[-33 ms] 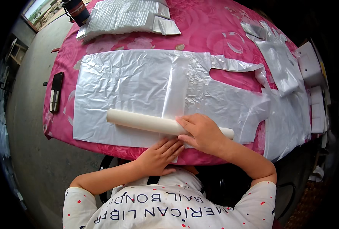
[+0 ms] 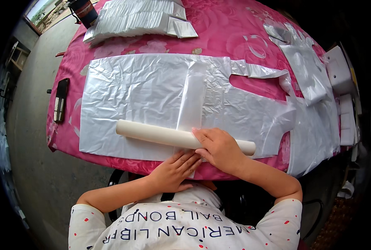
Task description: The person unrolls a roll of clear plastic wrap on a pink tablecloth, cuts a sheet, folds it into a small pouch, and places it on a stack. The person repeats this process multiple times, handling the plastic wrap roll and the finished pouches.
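A white plastic carrier bag (image 2: 131, 96) lies flattened and slightly creased across the table, its handle loops toward the right. A narrow strip of white plastic (image 2: 190, 96) runs across its middle. Over its near half rests a smooth white tube (image 2: 154, 133), slanting a little down to the right. My right hand (image 2: 220, 149) is closed over the tube right of its middle. At the bag's near edge my left hand (image 2: 176, 170) lies flat with fingers stretched out, their tips beside the right hand's thumb. Under the hands the bag's edge is partly hidden.
A pink flowered cloth (image 2: 231, 29) covers the table. Folded bags (image 2: 131, 18) are stacked at the far left, beside a dark cup (image 2: 83, 12). A black box cutter-like object (image 2: 60, 100) lies at the left edge. More plastic bags (image 2: 312, 129) spread on the right, near white boxes (image 2: 339, 71).
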`<state>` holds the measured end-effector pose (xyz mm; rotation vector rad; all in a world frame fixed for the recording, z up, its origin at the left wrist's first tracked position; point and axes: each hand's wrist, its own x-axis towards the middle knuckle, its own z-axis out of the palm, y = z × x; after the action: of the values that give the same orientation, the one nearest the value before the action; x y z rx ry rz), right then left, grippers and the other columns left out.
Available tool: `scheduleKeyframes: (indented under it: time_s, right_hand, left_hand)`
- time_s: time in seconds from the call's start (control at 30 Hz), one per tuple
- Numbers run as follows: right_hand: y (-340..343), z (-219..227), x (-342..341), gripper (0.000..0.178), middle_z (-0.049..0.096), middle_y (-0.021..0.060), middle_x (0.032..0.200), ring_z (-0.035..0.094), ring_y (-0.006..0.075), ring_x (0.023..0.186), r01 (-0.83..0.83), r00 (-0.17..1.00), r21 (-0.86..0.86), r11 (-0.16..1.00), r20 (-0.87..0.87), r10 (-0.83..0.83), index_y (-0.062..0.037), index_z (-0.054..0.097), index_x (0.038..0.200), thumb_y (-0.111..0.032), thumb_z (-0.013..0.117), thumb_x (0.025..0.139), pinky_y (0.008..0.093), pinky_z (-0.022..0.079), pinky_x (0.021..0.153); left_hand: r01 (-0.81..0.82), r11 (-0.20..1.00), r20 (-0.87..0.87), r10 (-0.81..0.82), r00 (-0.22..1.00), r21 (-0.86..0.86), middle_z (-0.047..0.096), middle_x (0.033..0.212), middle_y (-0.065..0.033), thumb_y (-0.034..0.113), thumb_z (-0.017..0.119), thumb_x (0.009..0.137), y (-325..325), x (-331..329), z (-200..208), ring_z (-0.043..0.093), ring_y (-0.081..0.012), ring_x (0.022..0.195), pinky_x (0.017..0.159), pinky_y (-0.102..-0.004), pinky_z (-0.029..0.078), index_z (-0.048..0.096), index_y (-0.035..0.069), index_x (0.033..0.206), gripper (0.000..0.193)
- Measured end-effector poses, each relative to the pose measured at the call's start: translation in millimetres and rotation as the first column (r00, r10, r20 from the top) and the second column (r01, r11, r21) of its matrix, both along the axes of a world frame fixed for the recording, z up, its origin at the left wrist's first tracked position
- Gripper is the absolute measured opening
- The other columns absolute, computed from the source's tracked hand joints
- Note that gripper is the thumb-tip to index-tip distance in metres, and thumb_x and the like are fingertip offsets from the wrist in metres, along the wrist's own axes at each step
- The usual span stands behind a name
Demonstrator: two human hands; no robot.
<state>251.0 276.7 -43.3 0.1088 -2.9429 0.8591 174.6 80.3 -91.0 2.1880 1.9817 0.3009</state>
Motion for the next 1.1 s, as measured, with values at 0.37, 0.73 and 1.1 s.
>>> scheduleKeyframes:
  time_s: [0.37, 0.73, 1.1]
  right_hand:
    - [95.2, -17.8, -101.3, 0.049, 0.058, 0.0069, 0.112, 0.05, 0.0262, 0.104, 0.252, 0.943, 0.211, 0.945, -0.274, -0.19, -0.0074, 0.054, 0.121, -0.01, 0.066, 0.073, 0.0368, 0.039, 0.092]
    - [26.3, -23.1, -37.2, 0.054, 0.048, 0.0154, 0.128, 0.043, 0.0302, 0.122, -0.256, 0.96, 0.038, 0.966, -0.103, 0.259, 0.0015, 0.05, 0.12, 0.004, 0.056, 0.066, 0.0401, 0.036, 0.101]
    - [-8.4, -18.7, -4.4, 0.049, 0.053, 0.0127, 0.123, 0.049, 0.0294, 0.114, -0.099, 0.985, -0.012, 0.995, -0.145, 0.096, 0.0014, 0.055, 0.114, 0.002, 0.057, 0.065, 0.0385, 0.039, 0.095]
  left_hand:
    - [-0.008, 0.997, -0.241, 0.026, 0.97, 0.075, 0.033, 0.143, -0.0135, 0.025, 0.043, 0.086, -2.2, 11.1, -7.6, 0.031, -0.026, 0.132, 0.107, -0.0419, 0.023, 0.039, 0.003, 0.134, 0.053]
    - [0.096, 0.993, 0.162, -0.105, 0.981, 0.063, 0.039, 0.137, -0.0128, 0.017, 0.056, 0.081, -19.0, -31.7, 10.3, 0.037, -0.0249, 0.127, 0.105, -0.0377, 0.033, 0.044, 0.002, 0.128, 0.051]
    - [0.082, 0.95, 0.408, -0.206, 0.89, 0.302, 0.047, 0.129, -0.0147, 0.013, 0.061, 0.074, -13.4, -51.9, 2.6, 0.046, -0.0274, 0.12, 0.1, -0.0383, 0.039, 0.049, 0.0, 0.122, 0.051]
